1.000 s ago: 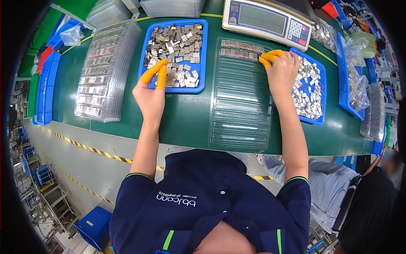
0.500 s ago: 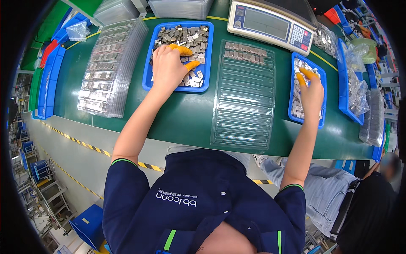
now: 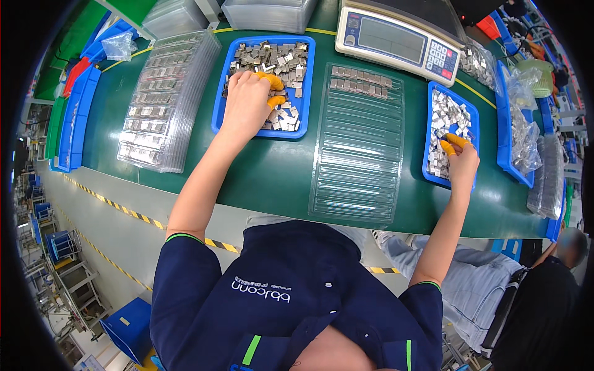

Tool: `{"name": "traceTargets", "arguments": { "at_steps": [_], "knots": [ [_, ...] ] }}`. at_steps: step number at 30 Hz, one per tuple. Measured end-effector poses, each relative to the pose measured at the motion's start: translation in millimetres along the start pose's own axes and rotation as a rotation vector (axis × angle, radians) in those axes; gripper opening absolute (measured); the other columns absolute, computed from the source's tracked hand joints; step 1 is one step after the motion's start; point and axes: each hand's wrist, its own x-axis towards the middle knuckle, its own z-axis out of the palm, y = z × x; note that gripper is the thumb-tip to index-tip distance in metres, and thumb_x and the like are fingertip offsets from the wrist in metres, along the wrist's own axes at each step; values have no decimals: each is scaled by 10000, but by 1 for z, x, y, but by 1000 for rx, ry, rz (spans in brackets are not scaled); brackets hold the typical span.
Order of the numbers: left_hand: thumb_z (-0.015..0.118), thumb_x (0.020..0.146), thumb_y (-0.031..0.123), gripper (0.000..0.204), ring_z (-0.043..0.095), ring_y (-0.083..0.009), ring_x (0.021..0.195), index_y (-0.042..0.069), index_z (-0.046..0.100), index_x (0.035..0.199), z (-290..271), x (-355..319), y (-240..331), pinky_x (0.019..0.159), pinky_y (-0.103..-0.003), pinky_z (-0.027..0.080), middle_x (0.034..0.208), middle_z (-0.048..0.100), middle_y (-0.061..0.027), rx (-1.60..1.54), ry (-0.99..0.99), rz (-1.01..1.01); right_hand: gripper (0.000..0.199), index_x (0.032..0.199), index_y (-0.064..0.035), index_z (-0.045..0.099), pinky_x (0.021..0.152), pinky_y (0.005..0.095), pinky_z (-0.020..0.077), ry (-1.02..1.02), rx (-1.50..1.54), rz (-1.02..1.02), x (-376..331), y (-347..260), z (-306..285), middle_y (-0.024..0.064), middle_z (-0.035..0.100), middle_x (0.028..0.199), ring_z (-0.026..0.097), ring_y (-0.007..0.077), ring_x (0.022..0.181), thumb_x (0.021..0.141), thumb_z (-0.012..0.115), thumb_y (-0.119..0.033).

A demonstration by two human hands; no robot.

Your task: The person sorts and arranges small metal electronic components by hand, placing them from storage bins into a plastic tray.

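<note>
My left hand (image 3: 249, 102), orange finger cots on its fingertips, rests inside a blue tray (image 3: 218, 111) of small silver metal parts, fingers curled on the pile. My right hand (image 3: 461, 162), also with orange cots, reaches into a narrower blue tray (image 3: 427, 148) of the same metal parts at the right, fingertips pinching among them. Between the two trays lies a clear ribbed plastic tray (image 3: 359, 154) with one row of metal parts along its far end. Whether either hand holds a part is hidden by the fingers.
A grey electronic scale (image 3: 399, 40) stands at the back of the green bench (image 3: 278, 179). A stack of filled clear trays (image 3: 162, 102) lies at the left. More blue bins and plastic bags (image 3: 523, 133) crowd the right edge. Another person (image 3: 557, 272) sits at lower right.
My left hand went from the tray's near left edge into the parts pile. My right hand left the clear tray's far corner and dropped into the right blue tray.
</note>
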Motion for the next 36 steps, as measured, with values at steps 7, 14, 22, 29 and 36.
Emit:
{"name": "traceTargets", "arguments": {
  "at_steps": [7, 14, 22, 29, 36],
  "knots": [
    [685, 720, 186, 231, 525, -271, 868, 39, 652, 895, -4, -1, 10, 899, -396, 324, 812, 586, -121, -166, 26, -51, 205, 914, 42, 656, 723, 274, 512, 4, 79, -34, -4, 14, -2, 117, 664, 868, 655, 205, 768, 710, 665, 21],
    [706, 692, 187, 189, 522, -261, 838, 56, 653, 818, 7, 1, 17, 847, -390, 324, 800, 611, -107, -107, 19, -5, 205, 935, 29, 655, 717, 260, 508, 47, 34, 169, -6, 4, -5, 100, 658, 916, 652, 183, 755, 733, 664, -1],
    [659, 767, 84, 116, 646, -189, 682, 12, 647, 858, -16, -3, 27, 571, -303, 504, 909, 657, -99, -597, 70, -292, 225, 1004, 78, 604, 701, 251, 525, 178, 882, 78, -3, 3, -4, 172, 631, 905, 643, 196, 758, 788, 631, 21],
    [614, 806, 5, 181, 640, -159, 816, -47, 615, 980, -21, -24, 76, 714, -241, 523, 898, 648, -106, -1537, -49, -528, 257, 1026, 53, 611, 765, 241, 491, -163, 1003, -23, -31, -68, 13, 128, 645, 918, 647, 188, 780, 777, 649, -2],
    [614, 801, -14, 262, 643, -257, 869, -80, 578, 1052, -19, -35, 98, 729, -265, 539, 975, 628, -156, -1713, -80, -556, 263, 1042, 54, 593, 779, 260, 498, -404, 1200, -30, -52, -107, 38, 137, 643, 943, 647, 210, 850, 792, 639, -12]
  ]
}}
